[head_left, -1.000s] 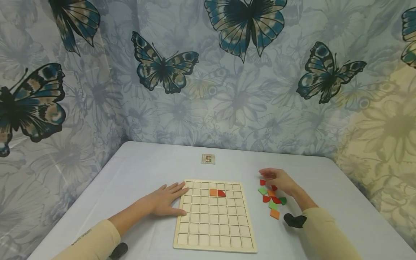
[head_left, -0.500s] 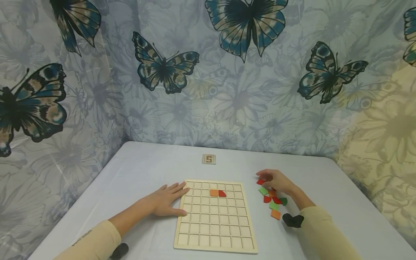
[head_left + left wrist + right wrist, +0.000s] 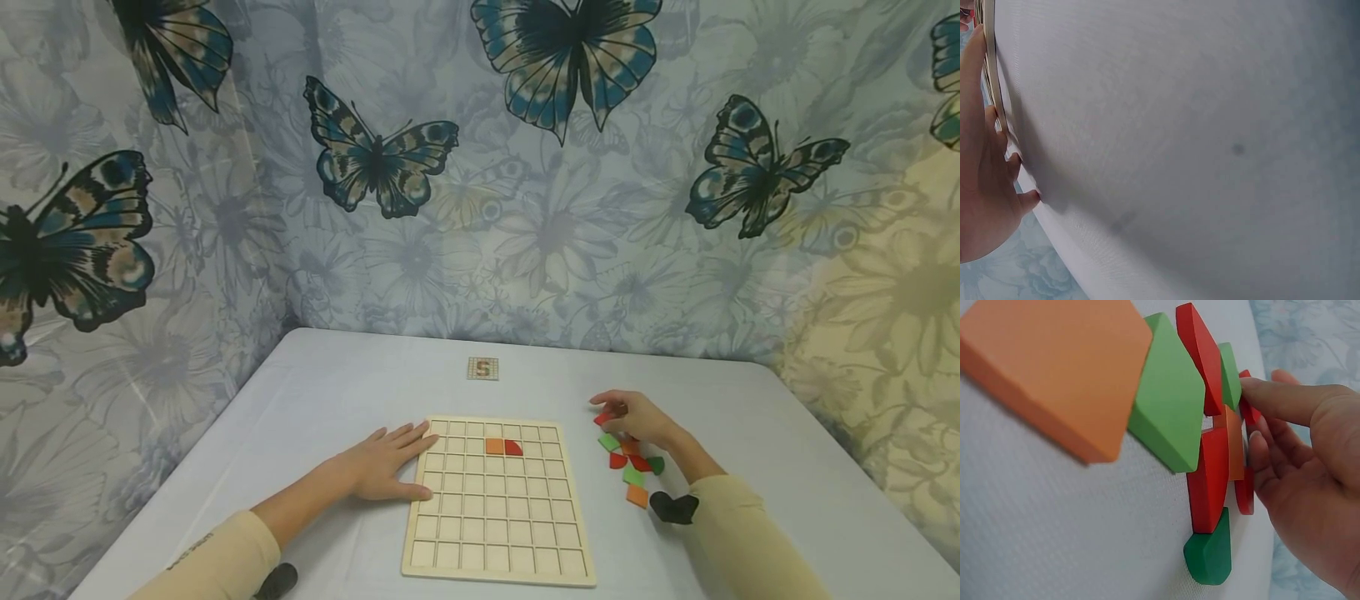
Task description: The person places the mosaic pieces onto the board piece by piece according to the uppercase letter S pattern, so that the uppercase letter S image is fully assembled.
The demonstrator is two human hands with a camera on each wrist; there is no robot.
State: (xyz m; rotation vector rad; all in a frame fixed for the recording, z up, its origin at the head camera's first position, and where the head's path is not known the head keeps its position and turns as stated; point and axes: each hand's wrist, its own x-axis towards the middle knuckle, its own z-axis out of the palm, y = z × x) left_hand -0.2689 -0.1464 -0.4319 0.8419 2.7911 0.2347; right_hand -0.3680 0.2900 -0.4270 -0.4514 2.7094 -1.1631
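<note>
A wooden grid board lies on the table, with an orange square tile and a red quarter-round tile side by side in its cells near the far edge. My left hand, fingers spread, rests at the board's left edge, thumb and fingertips over the rim. At the far end of a loose group of tiles, my right hand pinches a red tile between thumb and fingers; its shape is partly hidden. Nearby lie a light green tile, an orange tile and a dark green tile.
A small card with an S-like pattern on a grid lies beyond the board. The white tabletop ends at a butterfly-patterned cloth behind it. Several more red tiles lie among the group right of the board.
My right hand has moved slightly left and closed its fingers on the red tile, which has shifted and turned a little. My left hand and the board stay in place.
</note>
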